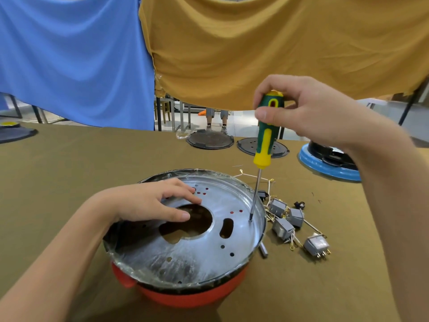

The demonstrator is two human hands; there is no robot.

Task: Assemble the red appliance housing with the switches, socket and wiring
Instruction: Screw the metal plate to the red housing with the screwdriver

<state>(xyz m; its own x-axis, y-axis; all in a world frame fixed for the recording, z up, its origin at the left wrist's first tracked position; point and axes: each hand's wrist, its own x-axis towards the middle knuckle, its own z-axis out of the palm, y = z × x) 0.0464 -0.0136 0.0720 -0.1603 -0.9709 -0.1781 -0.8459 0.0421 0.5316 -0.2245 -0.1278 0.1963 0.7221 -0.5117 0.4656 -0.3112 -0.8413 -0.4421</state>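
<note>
The red appliance housing (185,296) sits low in the middle of the table, with a shiny metal plate (197,252) full of holes on top of it. My left hand (153,203) lies flat on the plate beside its large central hole. My right hand (308,108) grips the top of a green and yellow screwdriver (265,135) held upright, its tip resting on the plate near the right rim. Several grey switches (287,219) with thin wiring (255,177) lie on the table just right of the housing.
Two dark round lids (210,140) (246,147) rest at the table's far edge. A blue-rimmed housing (325,163) stands at the right. A small metal bar (263,251) lies by the red housing. Blue and mustard cloths hang behind; a person's legs show beyond.
</note>
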